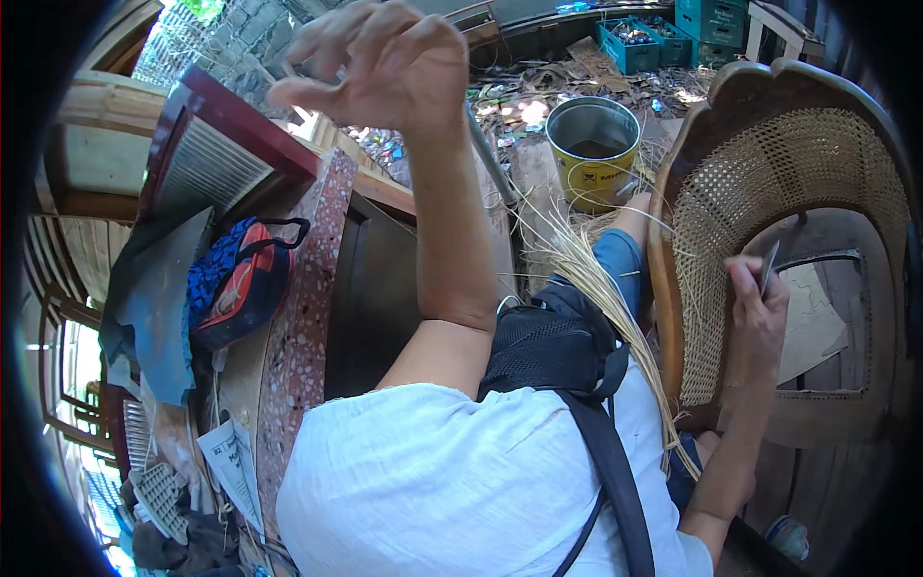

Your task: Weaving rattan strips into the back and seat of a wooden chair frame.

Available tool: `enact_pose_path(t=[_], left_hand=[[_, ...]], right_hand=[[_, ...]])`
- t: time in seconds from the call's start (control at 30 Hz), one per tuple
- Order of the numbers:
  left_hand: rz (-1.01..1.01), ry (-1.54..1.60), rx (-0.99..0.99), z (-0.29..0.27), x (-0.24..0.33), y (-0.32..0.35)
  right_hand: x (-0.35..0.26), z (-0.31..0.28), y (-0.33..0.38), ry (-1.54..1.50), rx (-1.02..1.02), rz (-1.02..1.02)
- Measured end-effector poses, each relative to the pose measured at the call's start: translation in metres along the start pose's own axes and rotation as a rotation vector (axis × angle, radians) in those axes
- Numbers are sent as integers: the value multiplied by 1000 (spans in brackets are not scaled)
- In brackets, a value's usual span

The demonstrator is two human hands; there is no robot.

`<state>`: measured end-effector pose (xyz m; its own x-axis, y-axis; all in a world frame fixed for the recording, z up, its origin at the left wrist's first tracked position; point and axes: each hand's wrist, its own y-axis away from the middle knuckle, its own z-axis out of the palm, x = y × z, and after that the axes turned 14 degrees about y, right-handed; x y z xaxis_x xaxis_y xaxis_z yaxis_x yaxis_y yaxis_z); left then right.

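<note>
A chair [769, 192] with a curved wooden frame and a woven cane back is seen on the right, tilted, its cane panel a pale, open mesh set in the dark brown rim. The right hand [755, 308] is laid against the inner edge of the panel, its fingers closed round a thin grey tool [769, 267] held upright. The left hand [375, 62] is raised high at the far left of the chair, well apart from it, half open with the fingers curled; a thin strand appears to be pinched there, but this cannot be told for sure. A bundle of pale cane strips [606, 298] is spread from the lap up toward the chair's left edge, just beside the frame.

Beyond the chair a yellow tin [594, 154] is stood on the ground, open-topped, with a dark layer seen low inside. Farther off, teal crates [654, 38] are stacked; small dark things are held in one of them. Litter and scraps are scattered on the ground around the tin.

A black bag [553, 346] is worn across the chest on a strap. To the left, a blue and red bag [236, 279] is laid on a speckled worktop [308, 317], with folded papers [231, 466] nearer.
</note>
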<state>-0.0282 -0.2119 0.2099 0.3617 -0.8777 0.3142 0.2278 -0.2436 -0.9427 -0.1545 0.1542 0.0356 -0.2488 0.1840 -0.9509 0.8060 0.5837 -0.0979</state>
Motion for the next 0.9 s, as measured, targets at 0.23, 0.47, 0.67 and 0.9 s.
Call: enact_pose_path(t=[0.23, 0.47, 0.67, 0.9], left_hand=[[236, -51, 53, -7, -20, 10], [165, 41, -51, -31, -14, 21], [132, 104, 6, -36, -13, 23], [133, 86, 343, 16, -22, 40]], right_hand=[[-222, 179, 10, 223, -412, -1093], [-235, 256, -11, 286, -463, -1261], [-255, 251, -17, -15, -481, -1243], [-331, 139, -50, 231, 162, -1399]])
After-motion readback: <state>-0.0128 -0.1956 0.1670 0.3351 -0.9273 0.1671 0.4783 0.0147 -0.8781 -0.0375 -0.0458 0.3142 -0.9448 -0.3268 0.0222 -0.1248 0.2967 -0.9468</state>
